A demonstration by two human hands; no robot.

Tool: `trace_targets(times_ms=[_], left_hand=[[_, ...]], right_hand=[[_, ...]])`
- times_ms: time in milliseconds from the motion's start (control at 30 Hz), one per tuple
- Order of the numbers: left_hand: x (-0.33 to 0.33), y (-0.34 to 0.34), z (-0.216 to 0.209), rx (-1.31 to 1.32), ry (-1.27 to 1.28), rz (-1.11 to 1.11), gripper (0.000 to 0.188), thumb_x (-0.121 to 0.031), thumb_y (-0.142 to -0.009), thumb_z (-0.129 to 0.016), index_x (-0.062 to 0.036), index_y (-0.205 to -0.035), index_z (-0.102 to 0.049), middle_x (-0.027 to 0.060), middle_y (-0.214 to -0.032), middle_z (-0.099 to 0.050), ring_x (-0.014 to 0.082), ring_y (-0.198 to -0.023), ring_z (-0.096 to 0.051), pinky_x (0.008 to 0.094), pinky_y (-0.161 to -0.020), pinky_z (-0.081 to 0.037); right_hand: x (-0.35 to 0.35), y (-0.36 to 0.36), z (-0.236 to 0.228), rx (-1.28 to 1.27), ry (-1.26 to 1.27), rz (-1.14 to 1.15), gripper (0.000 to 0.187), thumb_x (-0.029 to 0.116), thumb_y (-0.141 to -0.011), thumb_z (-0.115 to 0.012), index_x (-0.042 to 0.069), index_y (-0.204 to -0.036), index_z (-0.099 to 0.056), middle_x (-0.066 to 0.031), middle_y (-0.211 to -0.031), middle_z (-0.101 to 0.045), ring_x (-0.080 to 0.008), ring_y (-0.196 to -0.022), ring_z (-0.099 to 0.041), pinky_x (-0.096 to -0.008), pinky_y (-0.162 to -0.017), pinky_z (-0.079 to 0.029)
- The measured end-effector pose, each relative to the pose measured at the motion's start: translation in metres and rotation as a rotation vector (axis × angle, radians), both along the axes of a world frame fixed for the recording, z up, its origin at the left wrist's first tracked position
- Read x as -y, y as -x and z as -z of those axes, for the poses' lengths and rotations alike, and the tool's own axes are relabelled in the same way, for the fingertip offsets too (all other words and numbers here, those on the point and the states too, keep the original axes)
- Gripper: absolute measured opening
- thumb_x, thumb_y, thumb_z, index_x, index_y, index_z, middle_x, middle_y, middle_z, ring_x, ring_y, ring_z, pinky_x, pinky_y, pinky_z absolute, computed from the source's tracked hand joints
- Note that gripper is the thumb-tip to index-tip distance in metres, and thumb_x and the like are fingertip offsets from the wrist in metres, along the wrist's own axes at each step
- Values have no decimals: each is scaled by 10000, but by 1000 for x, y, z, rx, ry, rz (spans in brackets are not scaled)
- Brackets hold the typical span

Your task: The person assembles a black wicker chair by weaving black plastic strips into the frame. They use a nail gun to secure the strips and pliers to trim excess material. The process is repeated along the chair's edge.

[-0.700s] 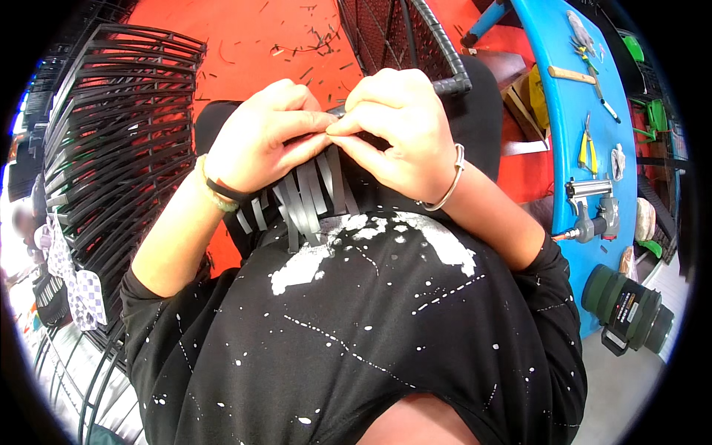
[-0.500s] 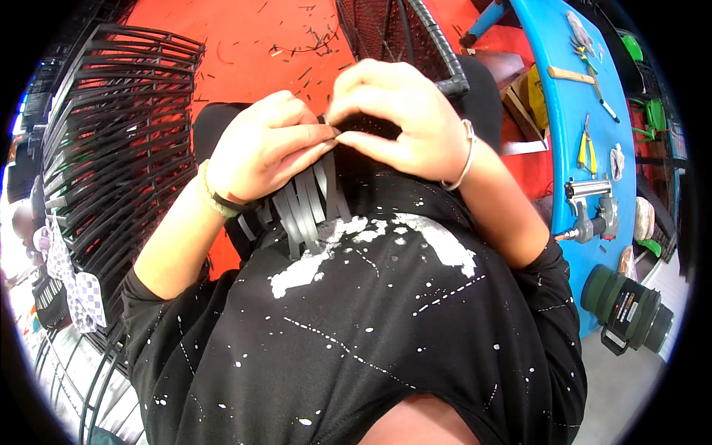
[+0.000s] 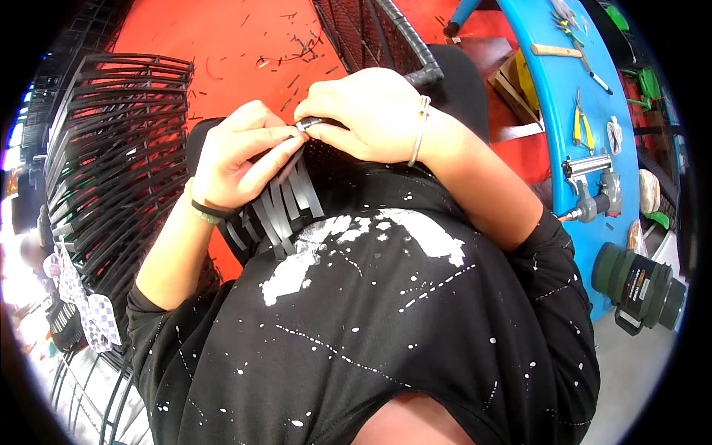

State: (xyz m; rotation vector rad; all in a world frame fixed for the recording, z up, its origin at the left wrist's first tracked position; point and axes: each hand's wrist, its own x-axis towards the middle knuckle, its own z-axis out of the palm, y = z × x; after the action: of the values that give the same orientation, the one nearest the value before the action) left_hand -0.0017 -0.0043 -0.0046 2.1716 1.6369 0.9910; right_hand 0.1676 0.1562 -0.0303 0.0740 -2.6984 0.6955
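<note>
Black strapping, flat and dull, is what we note first: dark strips (image 3: 305,189) hang in a loose fan just below the meeting fingertips, over the wearer's lap, their long axis running down toward the torso. The left hand (image 3: 241,152) is the nearer one, its palm side edging over the bundle's upper left. Its thumb and forefinger are drawn close together at the tips; whether a strip end is caught there, we cannot tell. The right hand (image 3: 367,111) arches over a black wrapped rail (image 3: 320,121), forefinger above and thumb below, seemingly closed around it with a narrow gap toward the palm. As we read it, the rail slants from upper right, beneath the right hand, down-left to where both hands' fingertips all but touch. So strips and rail lie crosswise, the fingertips sitting near the crossing; that angle looks to be what matters. Small dark offcuts litter the red floor (image 3: 222,44) beyond the hands.
</note>
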Motion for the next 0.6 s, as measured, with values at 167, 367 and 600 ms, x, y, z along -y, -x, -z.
trace_targets(times_ms=[167, 367, 600], left_hand=[[-4, 2, -5, 65, 87, -3, 99, -11, -836, -707, 21, -927, -727, 92, -769, -674, 210, -707, -613, 305, -663, -487], [-8, 2, -3, 188, 205, -41, 91, -49, -879, -696, -1, -941, -742, 75, -797, -681, 165, -745, -619, 279, -685, -494], [-10, 6, 1, 410, 367, -193, 153, -111, -931, -658, 16, -958, -739, 31, -798, -628, 95, -754, -563, 235, -692, -445]], right_hand=[[-2, -2, 3, -39, -30, 11, 215, 323, -891, -622, 141, -989, -681, -53, -896, -667, -271, -812, -661, -397, -732, -528], [-2, -3, 10, -60, -72, 16, 252, 361, -872, -651, 141, -995, -676, -40, -891, -665, -264, -843, -659, -392, -746, -524], [-1, -4, 14, -115, -67, 48, 282, 394, -874, -646, 129, -966, -680, -36, -869, -669, -262, -824, -660, -390, -750, -524]])
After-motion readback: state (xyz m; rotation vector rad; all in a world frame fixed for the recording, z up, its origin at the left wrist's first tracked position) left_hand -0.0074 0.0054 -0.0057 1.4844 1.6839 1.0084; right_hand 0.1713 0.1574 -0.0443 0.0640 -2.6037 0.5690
